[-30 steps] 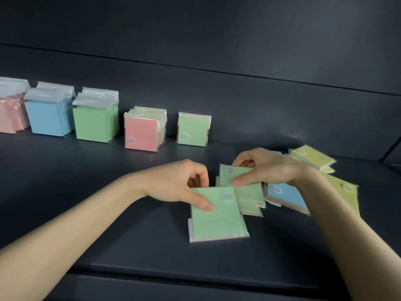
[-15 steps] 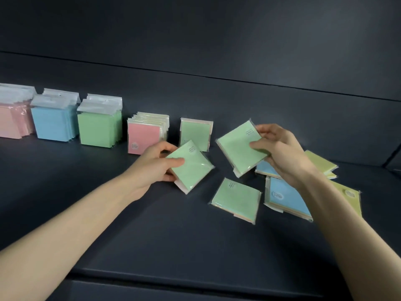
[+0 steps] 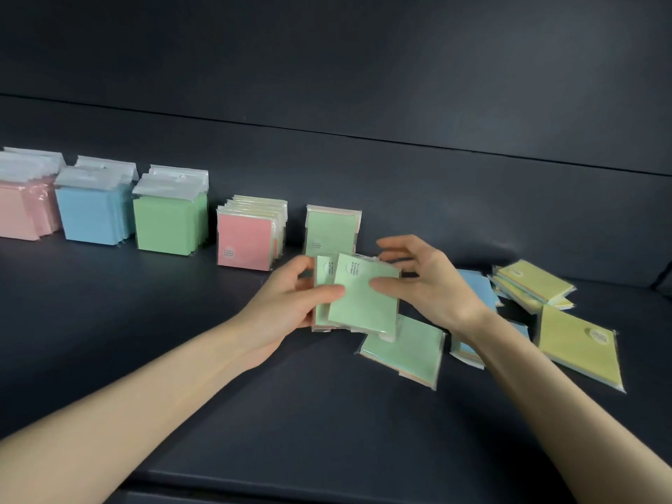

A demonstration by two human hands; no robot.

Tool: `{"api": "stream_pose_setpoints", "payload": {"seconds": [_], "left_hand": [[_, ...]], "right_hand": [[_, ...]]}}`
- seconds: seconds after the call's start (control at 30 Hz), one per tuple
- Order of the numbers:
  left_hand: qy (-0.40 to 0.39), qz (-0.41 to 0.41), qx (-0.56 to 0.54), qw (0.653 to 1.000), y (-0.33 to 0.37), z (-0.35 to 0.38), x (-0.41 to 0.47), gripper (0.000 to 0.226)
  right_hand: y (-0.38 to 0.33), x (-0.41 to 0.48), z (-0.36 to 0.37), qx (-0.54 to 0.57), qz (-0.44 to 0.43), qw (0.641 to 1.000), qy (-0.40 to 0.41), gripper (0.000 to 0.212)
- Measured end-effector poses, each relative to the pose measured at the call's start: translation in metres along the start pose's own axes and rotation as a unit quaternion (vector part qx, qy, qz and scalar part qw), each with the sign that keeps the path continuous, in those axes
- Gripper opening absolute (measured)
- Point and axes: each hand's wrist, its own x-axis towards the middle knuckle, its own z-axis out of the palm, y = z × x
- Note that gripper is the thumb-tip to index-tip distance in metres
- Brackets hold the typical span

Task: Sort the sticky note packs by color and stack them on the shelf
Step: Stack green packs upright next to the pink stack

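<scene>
While the left hand (image 3: 291,303) grips two green packs (image 3: 363,303) in a fan, thumb on the front one and fingers behind, the right hand (image 3: 425,285) is spread wide, and only its thumb touches the face of the front pack.

In the head view, these packs are in the air just in front of the standing green pack (image 3: 332,231), which is upright near the back wall of the shelf (image 3: 254,412). I judge that the main risk is here. The two packs are not aligned and their wrap looks smooth, so the front one may slide out of the grip and drop onto the flat green pack (image 3: 407,351), which lies in front and to the right of the standing green pack. The standing green pack is also alone and thin, and a hard push from the new packs can tip it. The pink row (image 3: 245,238) is near on its left. To its right, blue packs (image 3: 476,285) and yellow packs (image 3: 578,343) lie loose, and the right forearm could sweep them.
</scene>
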Motion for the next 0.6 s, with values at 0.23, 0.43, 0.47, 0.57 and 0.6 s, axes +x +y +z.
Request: {"api": "stream_pose_setpoints", "payload": {"seconds": [0.23, 0.43, 0.47, 0.57, 0.6], "left_hand": [[0.010, 0.019, -0.117, 0.993, -0.001, -0.003, 0.004, 0.027], [0.002, 0.023, 0.080, 0.997, 0.003, -0.010, 0.005, 0.036], [0.019, 0.039, 0.106, 0.993, 0.007, -0.014, 0.008, 0.041], [0.039, 0.113, 0.170, 0.978, 0.026, -0.026, 0.026, 0.050], [0.019, 0.136, 0.218, 0.966, 0.033, -0.030, 0.033, 0.052]], "right_hand": [[-0.004, -0.004, 0.002, 0.220, 0.071, 0.965, -0.122, 0.038], [-0.002, -0.001, 0.003, 0.082, 0.029, 0.992, -0.090, 0.030], [-0.002, 0.001, 0.003, 0.076, 0.018, 0.994, -0.079, 0.027], [-0.007, 0.013, 0.005, 0.001, -0.026, 0.997, -0.073, 0.025], [-0.008, 0.020, 0.006, -0.044, -0.044, 0.995, -0.074, 0.026]]}}
